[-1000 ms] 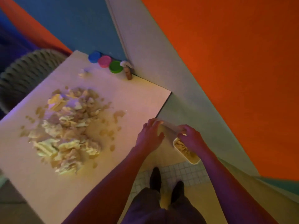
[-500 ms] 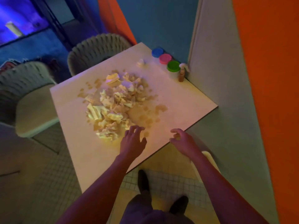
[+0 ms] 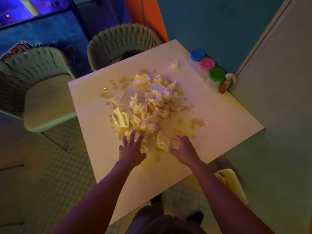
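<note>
Both hands have moved forward from the table [image 3: 219, 119] edge by the bin [image 3: 233, 184] to the paper pile [image 3: 152, 105]. The pile lies mid-table among wet stains [image 3: 196, 123].

Left hand [image 3: 131, 150]: fingers straight and spread, tips touching the pile's near edge.

Right hand [image 3: 184, 150]: fingers loosely curled just beside the near scraps, nothing held.

The bin sits below the table's near edge, by the right forearm, with scraps inside.

Judgement: a new gather is starting. Most of the pile remains, so several more passes are likely.
</note>
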The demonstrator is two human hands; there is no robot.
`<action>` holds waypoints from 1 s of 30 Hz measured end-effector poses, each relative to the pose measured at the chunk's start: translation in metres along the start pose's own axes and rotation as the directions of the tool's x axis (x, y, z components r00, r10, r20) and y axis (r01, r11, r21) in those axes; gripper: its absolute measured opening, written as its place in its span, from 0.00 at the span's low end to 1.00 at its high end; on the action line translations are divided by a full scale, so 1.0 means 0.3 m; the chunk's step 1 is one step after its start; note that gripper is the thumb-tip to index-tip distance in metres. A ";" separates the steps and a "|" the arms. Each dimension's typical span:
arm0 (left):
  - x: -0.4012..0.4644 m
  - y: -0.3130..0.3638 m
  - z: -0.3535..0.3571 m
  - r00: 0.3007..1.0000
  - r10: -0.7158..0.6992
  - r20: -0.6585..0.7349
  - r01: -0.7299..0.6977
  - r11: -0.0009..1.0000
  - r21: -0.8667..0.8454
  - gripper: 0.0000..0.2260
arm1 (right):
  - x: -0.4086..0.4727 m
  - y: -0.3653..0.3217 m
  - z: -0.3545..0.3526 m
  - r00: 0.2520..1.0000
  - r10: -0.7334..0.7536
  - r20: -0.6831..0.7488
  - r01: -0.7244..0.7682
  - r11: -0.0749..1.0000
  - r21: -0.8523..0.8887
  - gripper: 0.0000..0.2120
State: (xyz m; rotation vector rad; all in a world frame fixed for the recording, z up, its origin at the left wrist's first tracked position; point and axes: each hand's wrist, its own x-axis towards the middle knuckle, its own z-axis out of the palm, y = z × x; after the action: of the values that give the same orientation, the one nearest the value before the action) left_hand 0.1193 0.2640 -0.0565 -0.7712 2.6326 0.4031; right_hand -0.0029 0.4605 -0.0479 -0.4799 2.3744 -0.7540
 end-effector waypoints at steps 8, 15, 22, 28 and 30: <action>0.084 -0.057 0.010 0.998 0.060 0.006 -0.060 0.998 -0.012 0.32 | 0.081 -0.098 0.116 0.998 0.001 0.068 0.015 0.972 -0.236 0.31; 0.091 -0.079 0.019 0.988 0.087 -0.126 -0.101 0.989 -0.112 0.18 | 0.115 -0.121 0.172 0.996 0.055 0.066 -0.028 0.933 -0.360 0.29; 0.066 -0.094 0.016 0.966 0.050 -0.255 -0.133 0.939 -0.318 0.15 | 0.124 -0.124 0.181 1.000 -0.008 0.020 0.015 0.920 -0.392 0.20; 0.035 -0.090 -0.005 0.942 -0.184 -0.281 -0.012 0.818 -0.575 0.18 | 0.153 -0.116 0.155 0.999 -0.026 0.021 0.030 0.966 -0.255 0.17; 0.028 -0.083 -0.022 0.925 -0.274 -0.263 0.030 0.744 -0.668 0.17 | 0.174 -0.106 0.132 0.999 -0.041 0.019 0.044 0.982 -0.184 0.17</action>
State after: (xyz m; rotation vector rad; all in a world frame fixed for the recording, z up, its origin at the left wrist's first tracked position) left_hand 0.1249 0.2376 -0.0584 -1.3796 2.6994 1.3004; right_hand -0.0123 0.3944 -0.0769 -0.6127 2.4386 -0.5481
